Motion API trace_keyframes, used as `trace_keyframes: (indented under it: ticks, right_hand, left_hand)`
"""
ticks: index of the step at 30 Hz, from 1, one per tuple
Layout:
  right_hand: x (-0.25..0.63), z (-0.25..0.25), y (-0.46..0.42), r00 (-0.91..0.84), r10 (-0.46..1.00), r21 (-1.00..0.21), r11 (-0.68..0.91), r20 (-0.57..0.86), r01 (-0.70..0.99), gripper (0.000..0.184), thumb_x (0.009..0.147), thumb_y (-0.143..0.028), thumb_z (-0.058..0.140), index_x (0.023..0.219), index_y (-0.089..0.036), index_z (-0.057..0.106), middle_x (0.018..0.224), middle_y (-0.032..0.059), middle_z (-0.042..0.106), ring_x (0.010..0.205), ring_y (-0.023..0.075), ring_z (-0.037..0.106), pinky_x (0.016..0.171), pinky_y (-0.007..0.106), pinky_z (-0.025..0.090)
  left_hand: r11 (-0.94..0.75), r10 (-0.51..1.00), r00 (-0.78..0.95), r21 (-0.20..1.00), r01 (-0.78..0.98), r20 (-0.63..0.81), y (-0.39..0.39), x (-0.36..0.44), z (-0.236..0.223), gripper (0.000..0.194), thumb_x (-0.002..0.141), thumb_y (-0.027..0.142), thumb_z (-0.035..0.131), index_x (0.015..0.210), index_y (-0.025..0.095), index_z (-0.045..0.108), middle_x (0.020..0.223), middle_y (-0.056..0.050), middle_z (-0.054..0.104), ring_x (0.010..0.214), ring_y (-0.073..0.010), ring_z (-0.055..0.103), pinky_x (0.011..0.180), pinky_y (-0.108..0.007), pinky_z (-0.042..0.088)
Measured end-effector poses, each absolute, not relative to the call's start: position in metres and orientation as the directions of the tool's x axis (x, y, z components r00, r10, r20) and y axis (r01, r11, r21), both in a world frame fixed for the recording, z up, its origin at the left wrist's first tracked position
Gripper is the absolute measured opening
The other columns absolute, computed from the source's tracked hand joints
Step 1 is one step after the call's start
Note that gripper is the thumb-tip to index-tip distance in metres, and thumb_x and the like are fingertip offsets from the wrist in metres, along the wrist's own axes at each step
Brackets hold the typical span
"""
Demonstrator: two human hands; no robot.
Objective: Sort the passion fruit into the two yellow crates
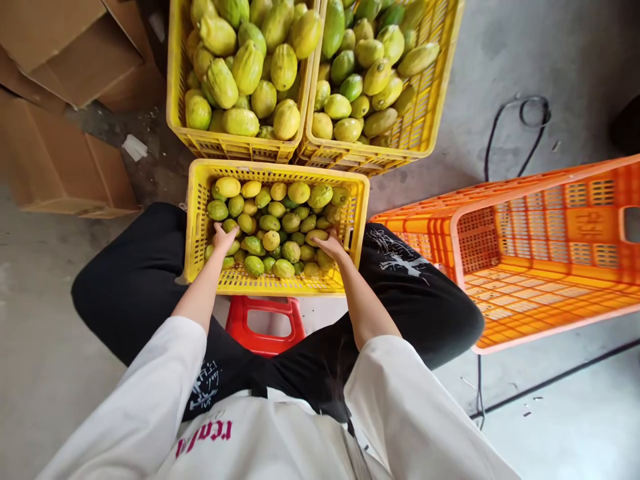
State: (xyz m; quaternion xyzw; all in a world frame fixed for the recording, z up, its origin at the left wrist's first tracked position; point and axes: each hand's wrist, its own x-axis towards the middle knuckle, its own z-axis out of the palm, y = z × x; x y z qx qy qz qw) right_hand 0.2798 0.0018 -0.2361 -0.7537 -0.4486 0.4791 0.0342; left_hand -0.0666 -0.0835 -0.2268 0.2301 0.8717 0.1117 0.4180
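A yellow plastic crate between my knees holds many green-yellow papayas. Inside its left end, my left hand rests on the fruit, thumb spread from the fingers; the fingertips are partly hidden among the papayas. My right hand lies on the papayas at the opposite end. Its thumb reaches along a yellowish papaya, apart from the fingers, which are partly hidden. Neither hand visibly lifts a fruit.
Two yellow crates, one left and one right, hold more papayas just beyond. An orange crate lies to the right, near a black cable. Cardboard boxes stand left. A red stool sits below the front crate.
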Motion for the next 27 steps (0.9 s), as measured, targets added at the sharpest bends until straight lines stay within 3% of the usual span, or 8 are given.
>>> trace_keyframes:
  ticks: [4, 9, 11, 14, 18, 22, 25, 27]
  right_hand:
    - [0.277, -0.239, -0.001, 0.162, 0.735, -0.512, -0.595, -0.658, 0.620, 0.055, 0.055, -0.029, 0.094, 0.094, -0.024, 0.056, 0.096, 0.0039, 0.069, 0.103, 0.0280, 0.067, 0.100, 0.043, 0.054]
    - [0.268, -0.239, 0.002, -0.102, 0.669, -0.573, -0.538, -0.737, 0.618, 0.042, 0.062, -0.034, 0.092, 0.091, -0.019, 0.067, 0.089, 0.0031, 0.072, 0.092, 0.0240, 0.069, 0.091, 0.037, 0.056]
    - [0.263, -0.237, 0.003, -0.133, 0.651, -0.580, -0.542, -0.747, 0.608, 0.039, 0.061, -0.032, 0.093, 0.087, -0.018, 0.067, 0.085, 0.0035, 0.071, 0.088, 0.0233, 0.068, 0.088, 0.036, 0.056]
    - [0.260, -0.233, 0.003, -0.073, 0.636, -0.545, -0.590, -0.768, 0.596, 0.044, 0.058, -0.031, 0.095, 0.084, -0.018, 0.062, 0.082, 0.0027, 0.066, 0.084, 0.0221, 0.064, 0.082, 0.035, 0.055]
    - [0.252, -0.224, -0.004, -0.001, 0.651, -0.562, -0.655, -0.759, 0.506, 0.050, 0.056, -0.027, 0.095, 0.085, -0.021, 0.055, 0.082, 0.0005, 0.060, 0.084, 0.0204, 0.059, 0.075, 0.031, 0.053]
    - [0.225, -0.206, -0.017, 0.007, 0.641, -0.629, -0.756, -0.768, 0.182, 0.045, 0.063, -0.027, 0.089, 0.094, -0.022, 0.058, 0.082, -0.0013, 0.063, 0.077, 0.0175, 0.060, 0.066, 0.027, 0.053]
    - [0.198, -0.182, -0.032, -0.154, 0.679, -0.637, -0.729, -0.717, -0.250, 0.038, 0.066, -0.023, 0.084, 0.095, -0.022, 0.059, 0.081, -0.0035, 0.066, 0.074, 0.0161, 0.064, 0.064, 0.026, 0.055]
    - [0.182, -0.163, -0.045, -0.236, 0.718, -0.618, -0.689, -0.655, -0.379, 0.036, 0.069, -0.026, 0.082, 0.096, -0.022, 0.058, 0.087, -0.0022, 0.070, 0.078, 0.0184, 0.070, 0.068, 0.030, 0.060]
  left_hand:
    - [0.842, 0.539, -0.552, 0.396, 0.367, -0.636, -0.085, -0.048, -0.219, 0.061, 0.082, 0.034, 0.075, 0.132, 0.020, 0.042, 0.131, -0.018, 0.066, 0.125, -0.0359, 0.061, 0.105, -0.043, 0.042]
    - [0.836, 0.548, -0.551, 0.415, 0.358, -0.629, -0.083, -0.039, -0.219, 0.067, 0.079, 0.024, 0.077, 0.133, 0.014, 0.038, 0.134, -0.021, 0.060, 0.122, -0.0323, 0.061, 0.104, -0.040, 0.042]
    - [0.828, 0.559, -0.556, 0.451, 0.334, -0.615, -0.083, -0.039, -0.221, 0.069, 0.078, 0.023, 0.078, 0.134, 0.015, 0.038, 0.138, -0.020, 0.058, 0.127, -0.0314, 0.058, 0.108, -0.040, 0.040]
    - [0.812, 0.563, -0.518, 0.548, 0.202, -0.644, -0.083, -0.039, -0.220, 0.061, 0.077, 0.022, 0.079, 0.129, 0.020, 0.047, 0.135, -0.016, 0.060, 0.128, -0.0299, 0.058, 0.108, -0.040, 0.042]
    - [0.805, 0.486, -0.438, 0.582, -0.112, -0.756, -0.080, -0.033, -0.212, 0.046, 0.076, 0.017, 0.079, 0.114, 0.022, 0.054, 0.116, -0.011, 0.066, 0.107, -0.0256, 0.066, 0.086, -0.035, 0.054]
    - [0.735, 0.444, -0.458, 0.605, -0.307, -0.770, -0.078, -0.018, -0.191, 0.039, 0.076, 0.014, 0.082, 0.102, 0.023, 0.055, 0.100, -0.004, 0.066, 0.092, -0.0186, 0.067, 0.074, -0.027, 0.052]
    - [0.645, 0.463, -0.375, 0.596, -0.479, -0.803, -0.079, -0.004, -0.168, 0.037, 0.077, 0.021, 0.085, 0.100, 0.022, 0.056, 0.092, -0.001, 0.066, 0.089, -0.0163, 0.066, 0.076, -0.027, 0.052]
    - [0.620, 0.495, -0.276, 0.557, -0.552, -0.824, -0.084, 0.003, -0.151, 0.032, 0.079, 0.026, 0.084, 0.099, 0.020, 0.059, 0.088, -0.003, 0.068, 0.090, -0.0182, 0.068, 0.080, -0.031, 0.054]
